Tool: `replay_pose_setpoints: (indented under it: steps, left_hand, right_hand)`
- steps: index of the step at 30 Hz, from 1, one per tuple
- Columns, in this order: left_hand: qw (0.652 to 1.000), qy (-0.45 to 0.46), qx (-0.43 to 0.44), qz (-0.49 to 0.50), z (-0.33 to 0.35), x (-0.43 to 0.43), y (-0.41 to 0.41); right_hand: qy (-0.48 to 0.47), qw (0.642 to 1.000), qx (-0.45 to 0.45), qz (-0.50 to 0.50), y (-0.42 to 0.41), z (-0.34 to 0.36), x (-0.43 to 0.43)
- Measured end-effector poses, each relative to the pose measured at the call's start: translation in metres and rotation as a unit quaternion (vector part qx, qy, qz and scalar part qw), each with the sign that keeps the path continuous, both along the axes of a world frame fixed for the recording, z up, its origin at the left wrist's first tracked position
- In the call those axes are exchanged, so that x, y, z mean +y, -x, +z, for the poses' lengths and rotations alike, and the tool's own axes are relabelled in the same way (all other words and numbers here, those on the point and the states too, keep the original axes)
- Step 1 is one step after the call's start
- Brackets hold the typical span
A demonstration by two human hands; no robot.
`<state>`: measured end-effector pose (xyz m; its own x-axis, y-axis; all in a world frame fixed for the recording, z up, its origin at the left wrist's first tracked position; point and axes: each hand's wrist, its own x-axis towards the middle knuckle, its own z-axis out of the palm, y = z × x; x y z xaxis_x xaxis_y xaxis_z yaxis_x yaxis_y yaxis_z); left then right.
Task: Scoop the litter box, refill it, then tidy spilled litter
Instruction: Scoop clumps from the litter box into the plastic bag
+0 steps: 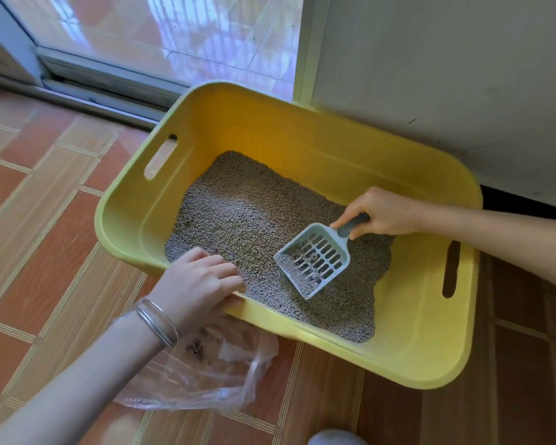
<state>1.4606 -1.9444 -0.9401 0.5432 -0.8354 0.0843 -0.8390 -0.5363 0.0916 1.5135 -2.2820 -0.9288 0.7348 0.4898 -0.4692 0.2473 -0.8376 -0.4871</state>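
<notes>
Above plastic bag [212, 380], clamping litter box [414, 332] rim with left hand [196, 284], gripping scoop [315, 261] with right hand [382, 213], mouth aimed bagward.

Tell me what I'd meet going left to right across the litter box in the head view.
Left hand holding the litter box rim, scoop in the litter, right hand gripping the scoop's handle, right handle slot. The plastic bag overlaps the left arm, so I skipped it.
</notes>
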Motion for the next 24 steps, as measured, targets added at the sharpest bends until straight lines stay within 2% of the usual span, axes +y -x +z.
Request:
replay_pose_setpoints:
  steps: [9, 24]
  left_hand:
    - [1.0, -0.004, -0.006, 0.028, 0.004, 0.014, 0.0]
    - [0.999, -0.015, 0.008, 0.027, 0.009, 0.033, 0.011]
  right_hand:
    - [-0.041, 0.997, -0.037, -0.062, 0.011, 0.015, 0.008]
    - [-0.042, 0.996, -0.063, -0.041, 0.027, 0.028, 0.025]
